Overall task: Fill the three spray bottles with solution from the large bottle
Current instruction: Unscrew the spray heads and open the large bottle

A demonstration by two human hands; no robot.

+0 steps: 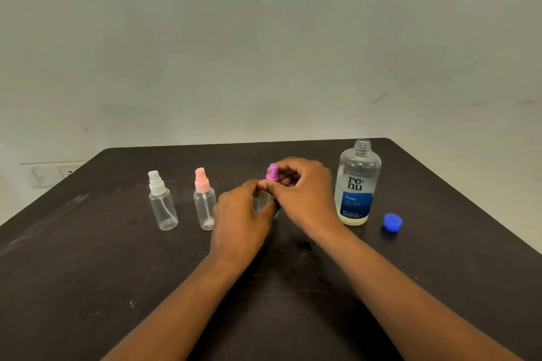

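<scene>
Purple spray cap [272,174] pinched by right hand [302,190]; left hand [239,214] grips its bottle [263,199]. Next: unscrew before filling.

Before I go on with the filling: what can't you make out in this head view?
- Purple-capped bottle: body mostly hidden by left hand and right hand; fill level unreadable.
- Purple cap: loosening or tightening unclear.
- Large bottle: small label print too small.
- Wall sockets: blurred.

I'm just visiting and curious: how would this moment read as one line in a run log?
left hand: holds purple-capped bottle | right hand: grips purple cap | large bottle: open | blue cap: on table
</scene>
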